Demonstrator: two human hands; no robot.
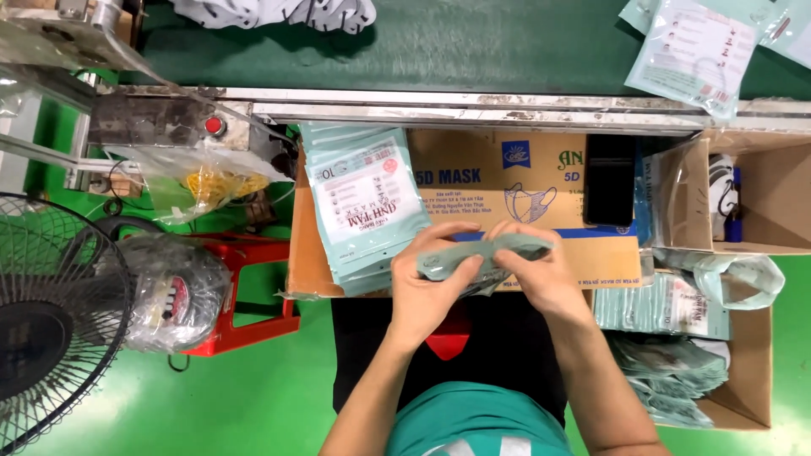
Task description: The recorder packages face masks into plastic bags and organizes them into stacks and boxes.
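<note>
My left hand (427,291) and my right hand (541,274) both grip a flat pale green plastic pouch (486,253), seen edge-on, held over my lap in front of a flattened cardboard box (524,173). A stack of matching pale green printed pouches (367,207) lies on the left part of that cardboard, just beyond my left hand.
A dark green conveyor belt (439,42) runs across the top, carrying pouches (693,46) at right. An open carton (748,198) and a bin of pouches (676,363) sit right. A red stool (245,295), bagged items and a black fan (55,321) stand left.
</note>
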